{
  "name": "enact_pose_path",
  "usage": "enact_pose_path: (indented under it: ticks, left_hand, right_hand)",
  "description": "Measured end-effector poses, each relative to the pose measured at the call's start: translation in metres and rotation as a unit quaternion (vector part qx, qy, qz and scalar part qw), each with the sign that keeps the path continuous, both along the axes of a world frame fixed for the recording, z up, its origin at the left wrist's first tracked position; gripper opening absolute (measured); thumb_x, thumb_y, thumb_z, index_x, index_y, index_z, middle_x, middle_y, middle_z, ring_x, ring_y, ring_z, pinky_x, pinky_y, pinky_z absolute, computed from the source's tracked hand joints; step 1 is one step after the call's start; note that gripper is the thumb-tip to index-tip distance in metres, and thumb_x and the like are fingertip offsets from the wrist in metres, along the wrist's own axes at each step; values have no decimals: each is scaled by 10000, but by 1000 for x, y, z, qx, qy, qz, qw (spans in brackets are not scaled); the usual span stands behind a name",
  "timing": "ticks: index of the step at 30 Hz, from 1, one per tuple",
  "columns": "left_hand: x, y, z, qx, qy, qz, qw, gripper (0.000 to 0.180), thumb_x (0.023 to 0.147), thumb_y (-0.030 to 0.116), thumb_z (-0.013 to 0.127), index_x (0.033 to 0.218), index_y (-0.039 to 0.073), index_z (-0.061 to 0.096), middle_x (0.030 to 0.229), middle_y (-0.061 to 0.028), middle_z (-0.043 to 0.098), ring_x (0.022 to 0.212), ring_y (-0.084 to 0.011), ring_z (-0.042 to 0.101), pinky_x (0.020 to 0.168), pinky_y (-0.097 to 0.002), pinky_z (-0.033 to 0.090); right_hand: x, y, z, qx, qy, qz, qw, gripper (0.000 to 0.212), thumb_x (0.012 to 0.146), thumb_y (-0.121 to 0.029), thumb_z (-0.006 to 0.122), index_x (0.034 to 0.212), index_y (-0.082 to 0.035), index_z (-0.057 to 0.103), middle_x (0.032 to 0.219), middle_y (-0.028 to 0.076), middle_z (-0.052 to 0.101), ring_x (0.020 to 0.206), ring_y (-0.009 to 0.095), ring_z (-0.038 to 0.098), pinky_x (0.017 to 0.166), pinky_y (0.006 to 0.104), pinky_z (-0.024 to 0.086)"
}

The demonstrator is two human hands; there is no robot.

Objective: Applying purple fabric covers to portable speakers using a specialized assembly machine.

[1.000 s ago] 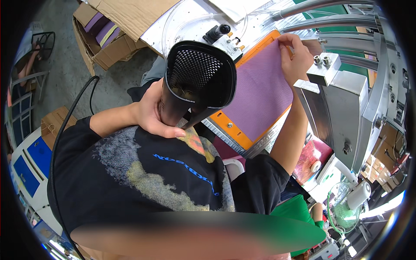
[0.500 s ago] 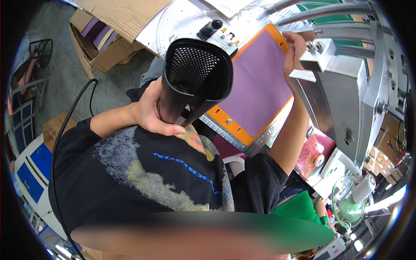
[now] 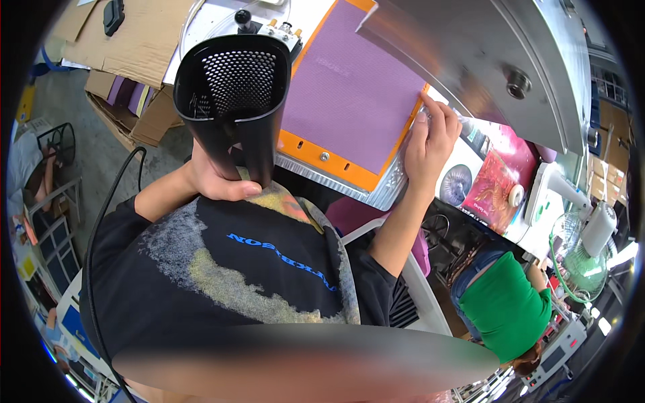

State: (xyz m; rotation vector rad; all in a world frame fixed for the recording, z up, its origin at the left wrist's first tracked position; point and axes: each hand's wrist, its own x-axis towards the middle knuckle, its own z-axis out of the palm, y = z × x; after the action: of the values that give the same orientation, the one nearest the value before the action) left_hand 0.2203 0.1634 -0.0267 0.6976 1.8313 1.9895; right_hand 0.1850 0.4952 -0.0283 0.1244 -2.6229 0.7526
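Just left of the frame's centre, the left hand point(image 3: 216, 180) is wrapped tightly around the lower end of a black hair dryer point(image 3: 234, 101), whose wide barrel rises toward the upper left of the frame with its perforated mesh grille turned to the camera. A black cord point(image 3: 107, 221) curves down the left side of the frame, over the person's black printed shirt point(image 3: 255, 269); where it joins the dryer is hidden. Right of centre and higher up, the right hand point(image 3: 430, 138) lies with loosely bent fingers pressed onto the lower right edge of a purple textured mat point(image 3: 353, 91); whether it pinches that edge or only presses on it cannot be told. The mat lies flat on an orange plate point(image 3: 316, 149), which rests on a ribbed metal base point(image 3: 336, 178), in the upper middle of the frame. Above it, in the upper right, the tilted grey metal lid point(image 3: 497, 54) of the press hangs over the mat's far corner. Cardboard boxes point(image 3: 127, 60) lie at the upper left. At the right, past the right hand, printed colour pictures point(image 3: 494, 185) lie on a bench, and at the far right stands a pale green fan point(image 3: 588, 258). At the lower right, another person in a green top point(image 3: 507, 305) bends beside that bench.
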Motion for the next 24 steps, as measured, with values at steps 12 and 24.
enact_pose_path:
  ticks: [12,24]
  left_hand:
    - [2,-1,7,-7,-7,41,999,719,608,363,719,1158,-17,453,1013,-141,539,941,-212,534,809,-321,421]
    - [6,3,7,-5,-17,65,998,708,607,373,720,1135,-18,456,1003,-148,545,922,-220,543,797,-329,432]
  right_hand:
    - [-4,-8,-4,-35,-22,-18,999,314,903,-258,554,1141,-64,620,1044,109,589,970,258,493,868,359,400]
    - [-7,-8,-1,34,13,7,999,323,912,-260,547,1157,-58,604,1049,105,589,979,248,489,885,352,390]
